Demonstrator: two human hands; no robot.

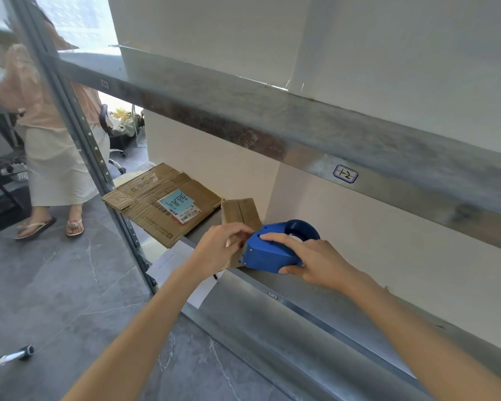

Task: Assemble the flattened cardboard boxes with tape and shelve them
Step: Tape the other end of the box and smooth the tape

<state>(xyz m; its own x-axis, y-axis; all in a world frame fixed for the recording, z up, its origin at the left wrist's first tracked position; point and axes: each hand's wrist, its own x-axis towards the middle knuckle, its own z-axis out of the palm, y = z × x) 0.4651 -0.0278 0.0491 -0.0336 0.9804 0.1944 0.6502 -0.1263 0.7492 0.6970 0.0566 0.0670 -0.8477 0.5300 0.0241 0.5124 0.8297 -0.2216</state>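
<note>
A blue tape dispenser (275, 247) sits against a small brown cardboard box (240, 214) on the middle metal shelf (315, 308). My right hand (307, 259) grips the dispenser from the right, fingers over its top and thumb beneath. My left hand (223, 246) pinches at the dispenser's front end, where the tape comes out, right against the box. To the left on the same shelf lies a pile of flattened cardboard boxes (159, 201), the top one bearing a blue note and a barcode label. The box's near side is hidden behind my hands.
The upper shelf beam (301, 131) carries a label marked 1-2, with large white boxes (388, 53) above it. The rack's grey upright (78, 123) stands left. Another person in sandals (55, 157) stands on the grey floor beyond it. White paper (180, 270) lies below the shelf.
</note>
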